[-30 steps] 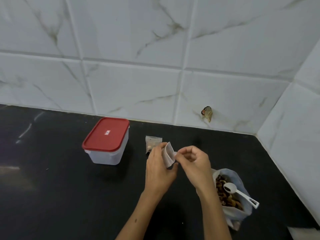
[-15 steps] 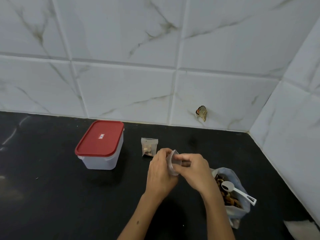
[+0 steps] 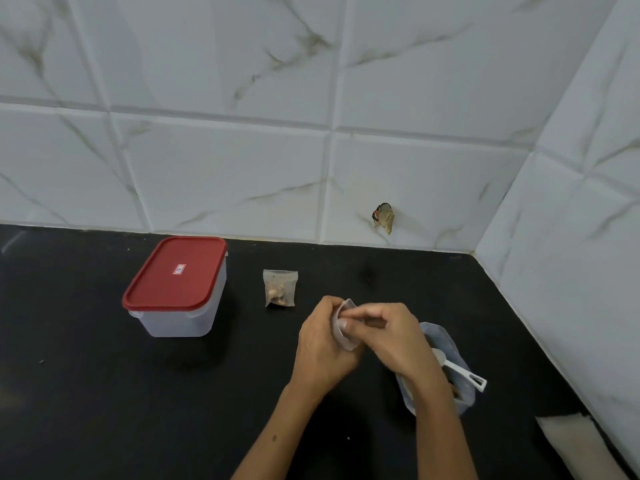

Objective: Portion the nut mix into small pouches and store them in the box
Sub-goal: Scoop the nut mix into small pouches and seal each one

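head view — two pouches [image 3: 280, 287], one box [image 3: 176, 289]

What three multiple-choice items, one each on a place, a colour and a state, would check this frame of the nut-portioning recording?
1. Where does the filled pouch lie?
A. Inside the box
B. On the counter, right of the box
C. In the nut bag

2. What colour is the box lid?
A. Red
B. Blue
C. White

3. What state is the box in?
A. Lid off
B. Tipped over
C. Lid on

Answers:
1. B: it rests on the black counter, apart from the box.
2. A: the lid is plainly red.
3. C: the lid sits on the upright box, while left hand and right hand hold an empty pouch.
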Tool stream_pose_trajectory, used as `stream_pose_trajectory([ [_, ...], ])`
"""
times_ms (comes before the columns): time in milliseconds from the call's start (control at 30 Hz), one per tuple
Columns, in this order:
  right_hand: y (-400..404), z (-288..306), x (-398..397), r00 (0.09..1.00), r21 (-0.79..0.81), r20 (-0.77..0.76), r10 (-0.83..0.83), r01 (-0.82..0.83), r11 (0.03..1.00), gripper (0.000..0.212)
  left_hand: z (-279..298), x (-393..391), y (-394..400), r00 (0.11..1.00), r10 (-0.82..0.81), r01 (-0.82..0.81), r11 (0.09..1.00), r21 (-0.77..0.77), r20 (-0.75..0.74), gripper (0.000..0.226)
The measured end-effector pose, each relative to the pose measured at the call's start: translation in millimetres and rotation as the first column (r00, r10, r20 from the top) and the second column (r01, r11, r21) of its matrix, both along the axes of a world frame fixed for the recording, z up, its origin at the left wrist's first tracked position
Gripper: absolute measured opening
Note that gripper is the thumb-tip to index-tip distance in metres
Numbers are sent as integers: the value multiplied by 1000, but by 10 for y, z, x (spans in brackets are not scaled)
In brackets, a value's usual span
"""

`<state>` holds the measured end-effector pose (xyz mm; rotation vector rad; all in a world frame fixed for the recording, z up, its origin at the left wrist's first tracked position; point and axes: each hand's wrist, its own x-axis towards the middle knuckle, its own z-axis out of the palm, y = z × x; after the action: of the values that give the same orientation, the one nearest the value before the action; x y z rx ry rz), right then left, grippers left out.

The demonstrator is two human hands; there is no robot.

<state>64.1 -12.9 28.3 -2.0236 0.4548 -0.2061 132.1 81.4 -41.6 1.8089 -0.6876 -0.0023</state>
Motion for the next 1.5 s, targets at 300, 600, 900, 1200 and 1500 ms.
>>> stream_pose_trajectory([
  [300,-776,-267,-707,718,-394,-254,-648,534,748,53,-31,-344,-282,990,9,8,992,123,-142,47],
  [600,-926,-556,-948,659,-487,-313,-684,506,712,15,-195,-611,-525,968,77,-25,976,215,-239,47],
  [900,-889,-655,-822,700,-438,-398,-593,422,793,19,-207,-628,-569,950,114,-41,969,245,-290,48],
  [1200,-908,-657,-732,852,-374,-203,-482,387,843,13,-217,-563,-589,922,85,10,970,242,-379,46],
  [1500,-776,-714,-640,869,-364,16,-495,466,806,21,-268,-548,-598,856,44,47,986,162,-515,42],
])
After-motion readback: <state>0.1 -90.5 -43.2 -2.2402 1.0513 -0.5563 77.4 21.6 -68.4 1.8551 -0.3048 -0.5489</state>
